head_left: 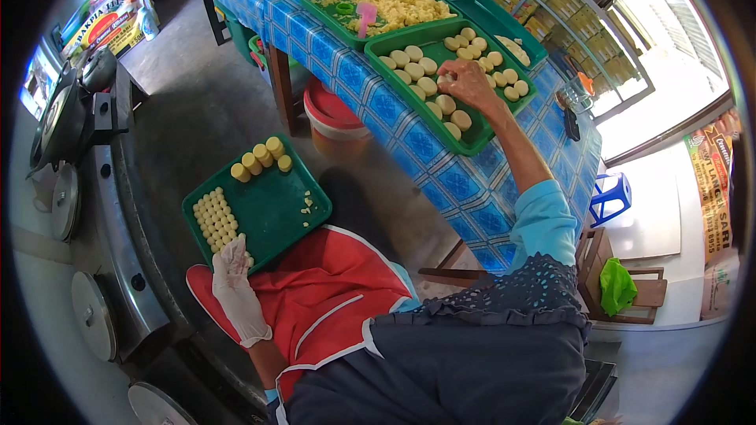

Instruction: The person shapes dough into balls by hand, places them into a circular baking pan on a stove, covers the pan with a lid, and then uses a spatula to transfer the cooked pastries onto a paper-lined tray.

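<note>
Lap tray [272, 216]: smooth plastic. Pale discs [461, 120]: smooth, matt. Surface covering [402, 138]: glossy; leg [280, 88]: wooden. Apron [335, 279]: matt cloth. Glove [238, 295]: wrinkled. Pot lid [93, 316]: metal.

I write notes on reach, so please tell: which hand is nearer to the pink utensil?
Right. The right hand is to the right of the pink utensil, over pale rounds; the left hand is much farther, at the lower tray.

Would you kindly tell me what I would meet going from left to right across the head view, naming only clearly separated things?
Large black metal wok, left hand in a thin white glove, round red plastic bucket, bare right hand, blue plastic stool, tall orange-toned printed banner.
</note>
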